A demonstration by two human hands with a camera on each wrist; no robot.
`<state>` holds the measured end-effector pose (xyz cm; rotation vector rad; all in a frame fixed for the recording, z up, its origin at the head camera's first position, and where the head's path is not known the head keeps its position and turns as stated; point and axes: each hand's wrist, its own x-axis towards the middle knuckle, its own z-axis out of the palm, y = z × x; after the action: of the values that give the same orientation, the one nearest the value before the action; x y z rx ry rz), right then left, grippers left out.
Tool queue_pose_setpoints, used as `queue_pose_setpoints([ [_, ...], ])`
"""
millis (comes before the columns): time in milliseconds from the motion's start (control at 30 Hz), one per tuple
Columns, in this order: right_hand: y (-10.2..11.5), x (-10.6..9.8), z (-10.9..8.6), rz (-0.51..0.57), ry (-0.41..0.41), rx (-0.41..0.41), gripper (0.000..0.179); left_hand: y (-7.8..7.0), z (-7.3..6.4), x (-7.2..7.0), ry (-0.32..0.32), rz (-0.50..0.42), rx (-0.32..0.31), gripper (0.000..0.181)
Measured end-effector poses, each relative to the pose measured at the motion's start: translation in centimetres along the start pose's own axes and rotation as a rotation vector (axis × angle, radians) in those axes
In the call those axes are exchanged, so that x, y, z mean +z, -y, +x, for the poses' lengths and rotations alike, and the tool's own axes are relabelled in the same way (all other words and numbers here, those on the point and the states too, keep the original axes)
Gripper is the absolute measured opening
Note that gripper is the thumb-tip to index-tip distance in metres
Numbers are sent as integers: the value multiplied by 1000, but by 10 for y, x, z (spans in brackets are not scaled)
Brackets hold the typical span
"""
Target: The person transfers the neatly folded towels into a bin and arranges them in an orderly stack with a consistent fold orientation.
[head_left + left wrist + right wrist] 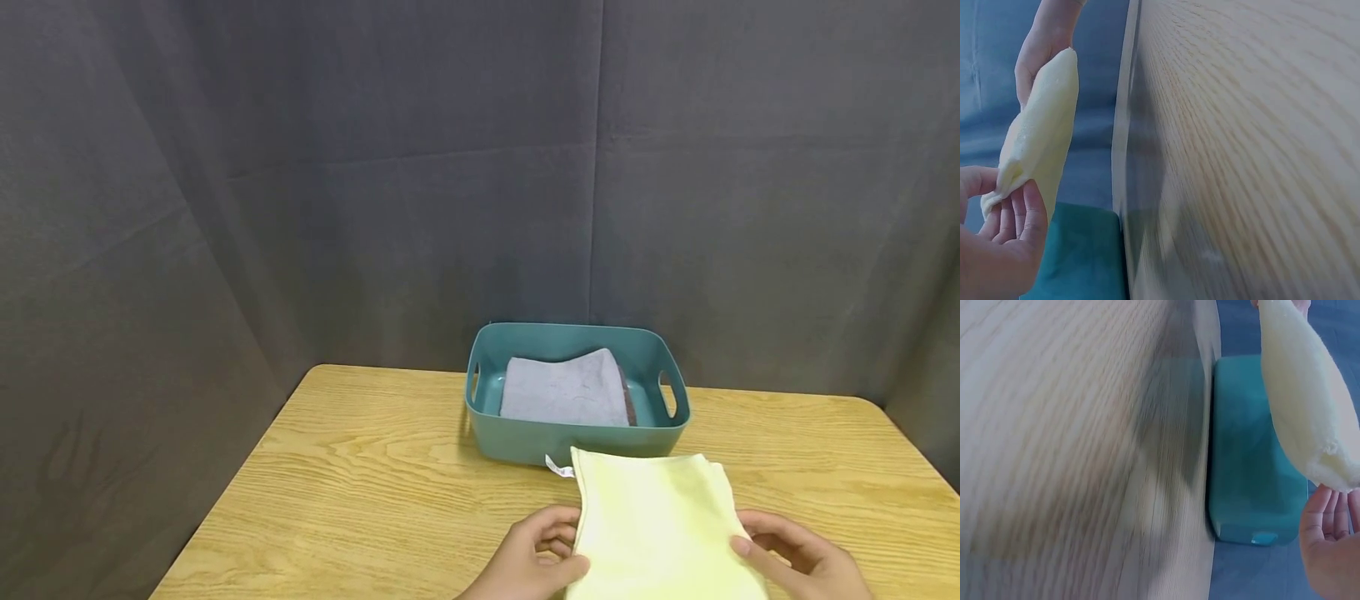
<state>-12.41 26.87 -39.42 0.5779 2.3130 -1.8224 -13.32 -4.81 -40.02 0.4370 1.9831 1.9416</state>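
A folded pale yellow towel (652,525) with a white tag (559,467) at its far left corner is held up above the table between both hands. My left hand (534,554) pinches its left edge, thumb on top and fingers beneath. At the opposite edge my right hand (798,554) grips it the same way. In the left wrist view the towel (1041,131) sags in the middle, off the wood. Just beyond it stands a teal basket (525,442) with a folded grey towel (562,390) inside. A dark brown cloth (628,400) shows under the grey one.
The wooden table (360,483) has rounded far corners. Dark grey curtain (405,208) hangs behind it and along the left side. The basket has an oval handle hole at each end and stands near the table's back edge.
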Motion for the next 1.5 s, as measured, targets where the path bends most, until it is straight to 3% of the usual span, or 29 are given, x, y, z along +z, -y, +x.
queue_pose_setpoints([
  [200, 2, 10, -3, -37, 1, -66, 51, 0, -5, -8, 5, 21, 9, 42],
  [467, 7, 23, -11, -38, 4, -137, 35, -1, -11, -19, 9, 37, 35, 43],
  [1067, 0, 52, -11, -30, -24, -293, 37, 0, -23, -36, -7, 67, 71, 42],
  [1500, -3, 59, -13, 21, -26, -269, 38, 4, -27, -41, -4, 75, 61, 44],
])
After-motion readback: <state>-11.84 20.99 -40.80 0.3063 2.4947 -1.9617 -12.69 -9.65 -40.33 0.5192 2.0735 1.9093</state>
